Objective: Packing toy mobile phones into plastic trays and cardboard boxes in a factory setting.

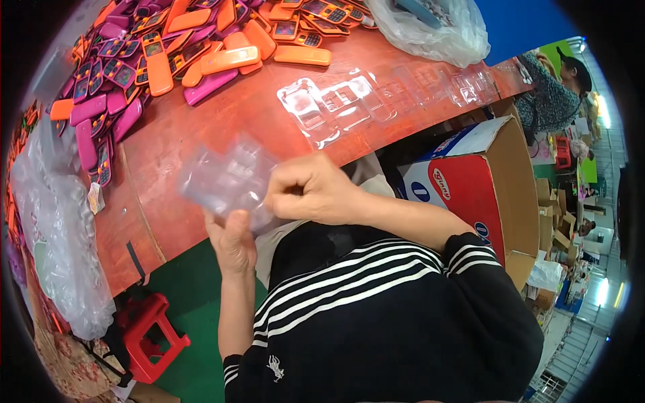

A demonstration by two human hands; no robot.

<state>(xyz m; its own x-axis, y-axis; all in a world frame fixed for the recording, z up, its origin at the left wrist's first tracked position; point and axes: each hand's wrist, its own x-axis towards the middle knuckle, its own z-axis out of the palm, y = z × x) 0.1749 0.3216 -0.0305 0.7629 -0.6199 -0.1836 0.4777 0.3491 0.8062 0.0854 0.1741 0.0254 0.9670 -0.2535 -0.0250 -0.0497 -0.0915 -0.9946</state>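
Note:
Over the table's near edge, my left hand (233, 243) grips a stack of clear plastic blister shells (228, 176) from below, its thumb on the near side. The shells are blurred by motion, so how many there are does not show. My right hand (314, 190) is closed, its curled fingers pinching at the right edge of the same shells. Farther right on the table, several clear blister shells (339, 101) lie in an overlapping row along the edge.
A heap of orange and purple toy phones (161, 70) covers the far left of the red table (161, 154). Clear plastic bags lie at left (57, 221) and far right (437, 33). An open carton (463, 188) stands at right, a red stool (154, 336) lower left. Another person (551, 91) sits beyond.

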